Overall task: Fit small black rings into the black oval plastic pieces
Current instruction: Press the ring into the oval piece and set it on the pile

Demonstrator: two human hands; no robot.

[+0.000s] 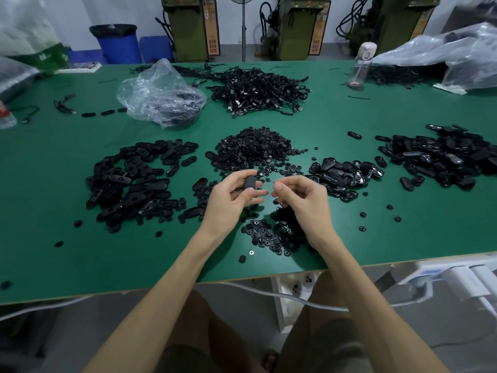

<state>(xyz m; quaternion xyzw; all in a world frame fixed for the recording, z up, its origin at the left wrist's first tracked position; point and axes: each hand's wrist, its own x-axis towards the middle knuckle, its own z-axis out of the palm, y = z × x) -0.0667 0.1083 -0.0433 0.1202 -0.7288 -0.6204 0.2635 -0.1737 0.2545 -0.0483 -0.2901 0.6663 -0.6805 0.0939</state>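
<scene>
Oval piece [250,182] in left hand [231,200]

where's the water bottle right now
In the head view, the water bottle stands near the far edge of the green table, right of centre, between the pile of black cables and the big clear plastic bag.

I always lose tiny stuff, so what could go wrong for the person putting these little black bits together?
The left hand holds one oval piece in the air, so it might slip into the scattered rings below. A loose ring lies near the table edge; a forearm could knock it off. All parts are black, so mix-ups seem easy.
</scene>
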